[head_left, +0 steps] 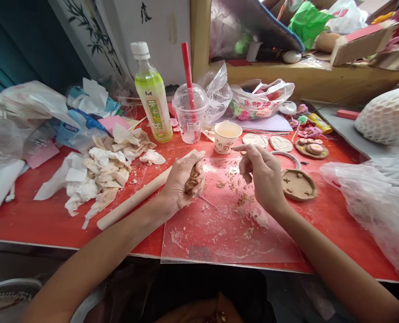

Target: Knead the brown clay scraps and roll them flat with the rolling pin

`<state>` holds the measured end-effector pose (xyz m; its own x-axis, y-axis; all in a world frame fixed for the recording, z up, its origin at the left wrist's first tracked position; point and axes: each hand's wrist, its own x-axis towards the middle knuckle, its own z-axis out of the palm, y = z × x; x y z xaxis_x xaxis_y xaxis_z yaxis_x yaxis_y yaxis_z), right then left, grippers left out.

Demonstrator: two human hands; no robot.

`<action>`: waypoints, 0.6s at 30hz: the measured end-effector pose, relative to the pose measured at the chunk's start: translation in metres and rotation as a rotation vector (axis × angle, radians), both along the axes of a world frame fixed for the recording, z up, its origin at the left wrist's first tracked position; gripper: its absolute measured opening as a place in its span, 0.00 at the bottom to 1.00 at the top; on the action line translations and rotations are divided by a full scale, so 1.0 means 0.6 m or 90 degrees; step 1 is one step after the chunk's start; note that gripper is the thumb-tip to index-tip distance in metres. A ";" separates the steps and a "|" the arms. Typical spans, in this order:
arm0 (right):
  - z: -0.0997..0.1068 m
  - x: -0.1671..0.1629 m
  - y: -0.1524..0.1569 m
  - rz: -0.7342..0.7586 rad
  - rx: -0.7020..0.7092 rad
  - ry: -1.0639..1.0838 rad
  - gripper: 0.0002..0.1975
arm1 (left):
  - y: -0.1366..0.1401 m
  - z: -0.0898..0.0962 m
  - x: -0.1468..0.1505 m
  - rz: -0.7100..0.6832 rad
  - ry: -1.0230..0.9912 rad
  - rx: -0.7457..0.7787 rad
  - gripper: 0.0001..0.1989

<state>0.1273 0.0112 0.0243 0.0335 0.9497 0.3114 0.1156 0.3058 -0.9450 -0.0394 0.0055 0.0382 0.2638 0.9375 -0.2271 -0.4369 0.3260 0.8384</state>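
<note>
My left hand [185, 178] is wrapped round a crumbly lump of brown clay [193, 180], which shows between the thumb and fingers. My right hand [260, 175] hovers to the right of it, its index finger stretched toward the paper cup [221, 142] and the other fingers loosely curled. Nothing shows in that hand. Pale liquid fills the cup. Beneath both hands lies a clear plastic sheet [213, 251], dotted with brown clay crumbs and whitish smears. A thin pinkish stick [207, 201] rests on it below my left hand. A wooden rolling pin [132, 202] lies slanted beside my left forearm.
Crumpled tissues [101, 172] lie left. Behind stand a drink bottle [154, 103] and a plastic cup [189, 119] with a red straw. At right are a round clay dish [298, 185], flat clay pieces [280, 144], a ring [288, 155] and a plastic bag [377, 197].
</note>
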 end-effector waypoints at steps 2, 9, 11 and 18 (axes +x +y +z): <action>0.001 -0.002 -0.005 0.029 0.001 -0.027 0.16 | 0.001 0.002 0.000 -0.016 -0.013 -0.011 0.18; 0.000 -0.033 -0.031 0.203 -0.024 0.020 0.21 | 0.019 -0.003 -0.002 0.047 -0.123 -0.114 0.12; -0.001 -0.041 -0.031 0.232 -0.159 0.182 0.23 | 0.018 -0.001 -0.002 0.038 -0.158 -0.112 0.10; 0.009 -0.061 -0.028 0.288 -0.422 0.526 0.23 | 0.000 -0.006 0.016 -0.007 -0.150 -0.012 0.11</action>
<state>0.0909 -0.0056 0.0295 -0.3904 0.8959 -0.2120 -0.6071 -0.4237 -0.6722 -0.0299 0.0055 0.0347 0.3218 0.9304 -0.1754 -0.6157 0.3463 0.7078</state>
